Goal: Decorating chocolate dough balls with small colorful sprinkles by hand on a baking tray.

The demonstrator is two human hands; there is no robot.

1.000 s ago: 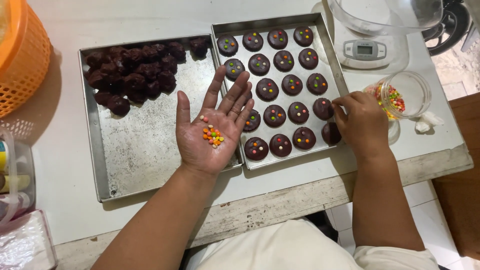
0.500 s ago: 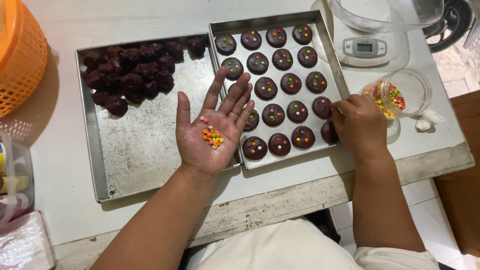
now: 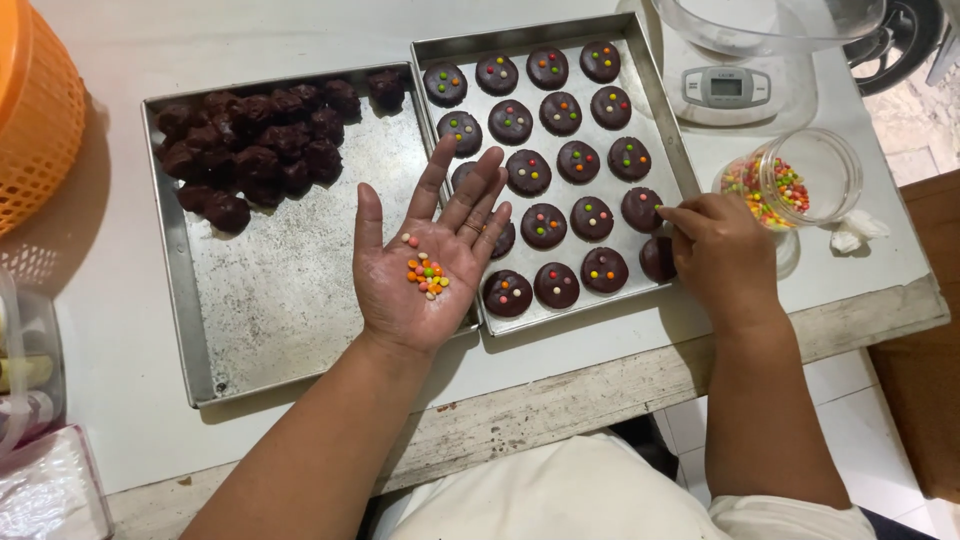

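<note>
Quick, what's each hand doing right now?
Left hand: open, palm up, holding sprinkles.
Right hand: fingers pinched over a cookie; what they hold cannot be told.

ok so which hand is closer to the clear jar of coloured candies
Right. The right hand sits just beside the jar, at the edge of the tray of decorated chocolates. The left hand lies open, palm up, over the two trays' meeting edges, much farther away.

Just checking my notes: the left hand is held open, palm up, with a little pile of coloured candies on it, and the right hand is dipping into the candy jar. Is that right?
Not quite. The left hand does hold coloured candies on its open palm, but the head view shows the right hand over the tray's right edge by the chocolate cookies, beside the candy jar, not in it.
</note>
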